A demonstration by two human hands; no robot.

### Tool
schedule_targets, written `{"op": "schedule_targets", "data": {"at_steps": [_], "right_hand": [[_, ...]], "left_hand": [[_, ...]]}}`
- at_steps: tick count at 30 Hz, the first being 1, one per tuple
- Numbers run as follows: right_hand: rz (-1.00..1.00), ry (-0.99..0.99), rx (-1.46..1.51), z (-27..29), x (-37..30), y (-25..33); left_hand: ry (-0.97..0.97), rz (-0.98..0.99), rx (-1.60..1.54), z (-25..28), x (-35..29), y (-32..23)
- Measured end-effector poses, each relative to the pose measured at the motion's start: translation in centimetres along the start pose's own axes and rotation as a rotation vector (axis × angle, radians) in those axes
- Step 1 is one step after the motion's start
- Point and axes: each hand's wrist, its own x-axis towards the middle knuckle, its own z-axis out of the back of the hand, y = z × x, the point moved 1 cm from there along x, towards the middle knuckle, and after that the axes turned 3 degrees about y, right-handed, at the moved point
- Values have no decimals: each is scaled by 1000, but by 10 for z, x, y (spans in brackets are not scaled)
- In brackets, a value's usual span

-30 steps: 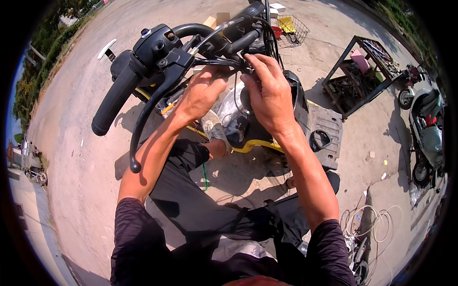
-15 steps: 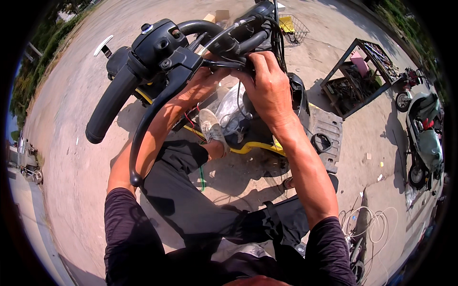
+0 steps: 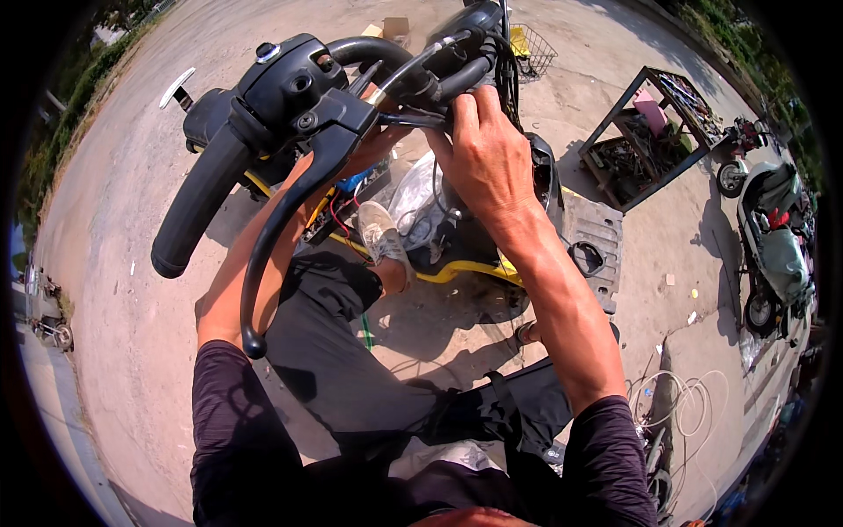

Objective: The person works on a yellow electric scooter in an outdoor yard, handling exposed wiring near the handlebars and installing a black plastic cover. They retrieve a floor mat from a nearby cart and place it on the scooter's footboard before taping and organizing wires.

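A black handlebar of a scooter with yellow trim stands in front of me, with a rubber grip, a switch housing and a long brake lever. Under the lever bracket, my left hand reaches in from the left; its fingers are mostly hidden. My right hand is closed, thumb against curled fingers, just below the handlebar beside a bundle of black cables. What it pinches is hidden. Between the hands runs a thin black piece from the bracket.
Below lie a clear plastic bag, red wires and a grey footboard. To the right stand a metal tool cart and a parked scooter. A pale hose lies coiled on the concrete. Behind is a wire basket.
The handlebar end has swung slightly down and left. My left hand has drawn further behind the lever bracket. My right hand has shifted slightly, still closed under the handlebar.
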Motion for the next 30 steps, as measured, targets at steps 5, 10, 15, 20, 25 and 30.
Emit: {"op": "schedule_targets", "data": {"at_steps": [5, 10, 15, 20, 25, 30], "right_hand": [[50, -9, -50, -5, 7, 2], [18, -95, -27, -10, 3, -3], [26, -152, -17, -18, 5, -1], [-19, -175, -29, -20, 3, -1], [-29, -212, -3, -23, 10, 1], [-75, -233, -68, -22, -7, -15]], "left_hand": [[-101, 14, -107, -5, 8, -22], [-69, 239, -281, -16, 26, -57], [-65, 314, -332, -12, 37, -65], [-72, 355, -388, -16, 40, -71], [-87, 424, -418, -7, 36, -67], [-67, 548, -583, -23, 26, -57]]}}
